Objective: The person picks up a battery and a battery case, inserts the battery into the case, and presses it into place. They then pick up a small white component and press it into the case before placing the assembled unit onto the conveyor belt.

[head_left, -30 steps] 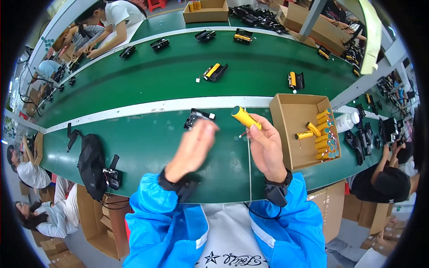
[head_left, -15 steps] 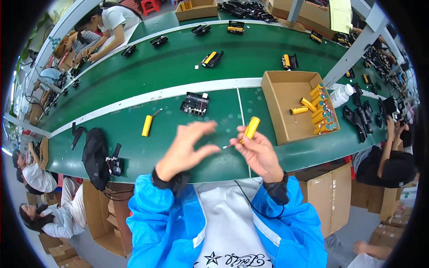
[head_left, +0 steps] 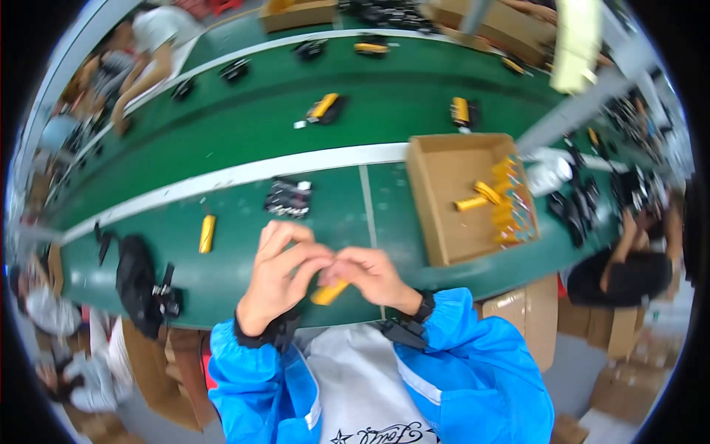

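My left hand (head_left: 279, 270) and my right hand (head_left: 373, 277) meet fingertip to fingertip above the near side of the green bench. Below the joined fingers a yellow cylindrical battery (head_left: 330, 292) sticks out, held by my right hand and tilted. My left thumb and fingertips are pinched together at its upper end; what lies between them is hidden. Beyond my left hand lies a black plastic housing (head_left: 289, 197) with a small white piece on it. Another yellow battery (head_left: 207, 234) rests on the bench to the left.
A cardboard box (head_left: 436, 200) with several yellow batteries stands to the right, a white bottle (head_left: 549, 176) beside it. At the left lie a black bag (head_left: 137, 285) and a small black device (head_left: 168, 300). Black-and-yellow units sit on the belt (head_left: 251, 115) beyond the white rail (head_left: 296, 164).
My hands have come together at the fingertips, and the battery now points down toward me. The view has shifted, so the bench things appear further left.
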`<state>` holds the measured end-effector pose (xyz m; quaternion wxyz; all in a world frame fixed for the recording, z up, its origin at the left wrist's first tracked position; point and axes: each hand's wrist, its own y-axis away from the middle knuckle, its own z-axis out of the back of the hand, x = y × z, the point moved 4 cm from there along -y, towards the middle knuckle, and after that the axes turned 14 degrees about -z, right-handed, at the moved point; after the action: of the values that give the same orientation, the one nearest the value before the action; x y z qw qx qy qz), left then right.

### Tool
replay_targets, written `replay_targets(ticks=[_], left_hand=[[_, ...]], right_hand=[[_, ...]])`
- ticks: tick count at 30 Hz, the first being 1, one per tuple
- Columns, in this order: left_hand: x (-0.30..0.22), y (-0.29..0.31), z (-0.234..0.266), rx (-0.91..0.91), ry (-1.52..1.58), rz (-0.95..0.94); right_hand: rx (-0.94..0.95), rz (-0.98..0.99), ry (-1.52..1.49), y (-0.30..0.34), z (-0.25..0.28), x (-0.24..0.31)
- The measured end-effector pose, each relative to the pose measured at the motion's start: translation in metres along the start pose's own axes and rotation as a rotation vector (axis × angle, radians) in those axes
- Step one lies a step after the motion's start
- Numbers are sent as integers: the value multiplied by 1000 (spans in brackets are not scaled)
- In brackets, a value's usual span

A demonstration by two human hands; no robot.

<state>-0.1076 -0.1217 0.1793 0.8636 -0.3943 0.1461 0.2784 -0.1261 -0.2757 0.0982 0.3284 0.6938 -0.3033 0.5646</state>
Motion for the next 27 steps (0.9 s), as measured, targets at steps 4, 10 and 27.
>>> replay_targets(ticks=[4,10,27], left_hand=[[46,27,-10,-326,-270,683],[110,31,-42,12,-294,1314],[129,51,-50,173,-45,338]], right_hand=[[-68,-145,-416,-19,15,-10],[-259,-222,-206,-49,33,-2],[-698,-189,614,-98,15,-6]])
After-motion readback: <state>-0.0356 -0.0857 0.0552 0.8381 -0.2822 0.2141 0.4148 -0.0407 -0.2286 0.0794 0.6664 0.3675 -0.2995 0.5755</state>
